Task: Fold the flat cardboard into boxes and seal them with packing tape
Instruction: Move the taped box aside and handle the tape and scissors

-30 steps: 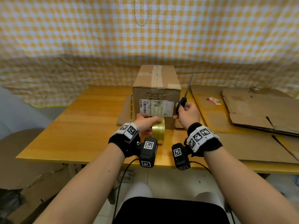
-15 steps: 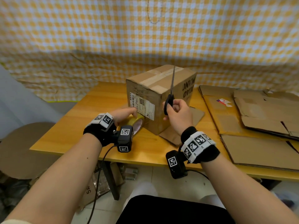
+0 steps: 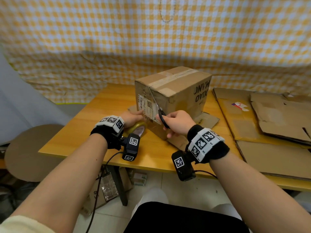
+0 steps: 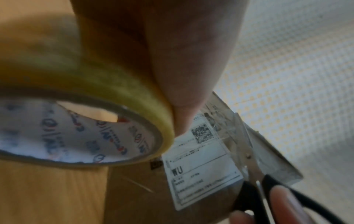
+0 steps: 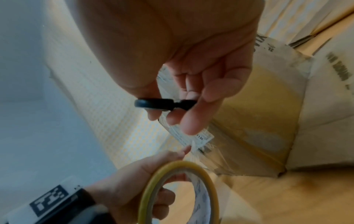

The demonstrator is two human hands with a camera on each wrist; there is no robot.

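A folded cardboard box (image 3: 175, 96) with clear tape along its top seam stands on the wooden table (image 3: 70, 137), turned corner-on to me. My left hand (image 3: 133, 117) grips a yellowish roll of packing tape (image 3: 138, 129) low against the box's labelled side, beside the white shipping label (image 4: 201, 160). A stretch of clear tape runs from the roll onto the box. My right hand (image 3: 178, 123) grips black-handled scissors (image 3: 161, 116), their blades (image 4: 247, 145) pointing up across the label side at that tape. The roll (image 5: 180, 191) and the scissor handle (image 5: 164, 103) show from the right wrist.
Flattened cardboard sheets (image 3: 269, 118) are stacked over the right half of the table. Another flat piece (image 3: 207, 120) lies under the box. A yellow checked cloth (image 3: 151, 39) hangs behind. Round brown boards (image 3: 30, 148) sit at the left, clutter lies under the table.
The box has been turned from face-on to corner-on. My left hand with the roll stays low at its labelled side. The scissors have tilted from upright down onto the tape at the label.
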